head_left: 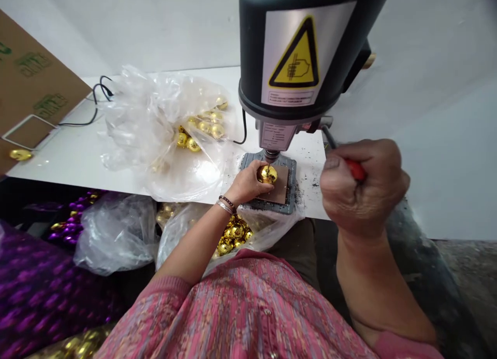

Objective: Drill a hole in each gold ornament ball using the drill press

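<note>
Head view: left hand (pixel 248 183) pinches gold ball (pixel 267 175), drill (pixel 308 58) above, right hand (pixel 363 185) clenches red handle (pixel 356 170); likely drilling, calling for steady pressure

White table (pixel 70 157) — see-through plastic bag (pixel 143 115), grey press base (pixel 292 185), black cable (pixel 79 124) — dark specks (pixel 298 190).

Left hand (pixel 248 184)'s got a gold ball (pixel 267 174) pinched right under the drill press (pixel 297 63), right hand (pixel 363 185)'s wrapped round the red-knobbed lever (pixel 330 137). Clear bag (pixel 135 126) with more gold balls (pixel 209 125) on the bench (pixel 58 164), btw.
</note>
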A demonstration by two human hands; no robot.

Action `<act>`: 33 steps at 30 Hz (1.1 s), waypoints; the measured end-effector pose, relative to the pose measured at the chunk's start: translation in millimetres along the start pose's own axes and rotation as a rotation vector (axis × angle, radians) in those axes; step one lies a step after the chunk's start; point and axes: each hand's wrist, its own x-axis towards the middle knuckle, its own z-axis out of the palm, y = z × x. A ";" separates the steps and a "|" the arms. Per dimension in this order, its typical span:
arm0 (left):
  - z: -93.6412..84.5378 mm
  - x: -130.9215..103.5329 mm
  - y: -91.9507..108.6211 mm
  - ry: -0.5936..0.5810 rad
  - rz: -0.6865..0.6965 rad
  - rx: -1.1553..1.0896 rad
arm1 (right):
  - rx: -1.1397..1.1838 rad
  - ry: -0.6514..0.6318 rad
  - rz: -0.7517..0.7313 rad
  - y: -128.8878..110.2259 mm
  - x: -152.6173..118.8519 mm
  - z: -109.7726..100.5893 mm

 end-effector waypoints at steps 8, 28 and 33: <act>-2.2 -5.2 8.2 0.028 -0.001 0.094 | 0.017 0.042 -0.059 9.3 -15.6 13.4; 5.5 -17.1 20.5 0.080 -0.070 0.264 | 0.052 0.114 -0.069 13.1 -28.4 24.0; 5.1 -17.4 21.2 0.073 -0.072 0.264 | 0.094 0.156 -0.088 16.2 -35.8 31.9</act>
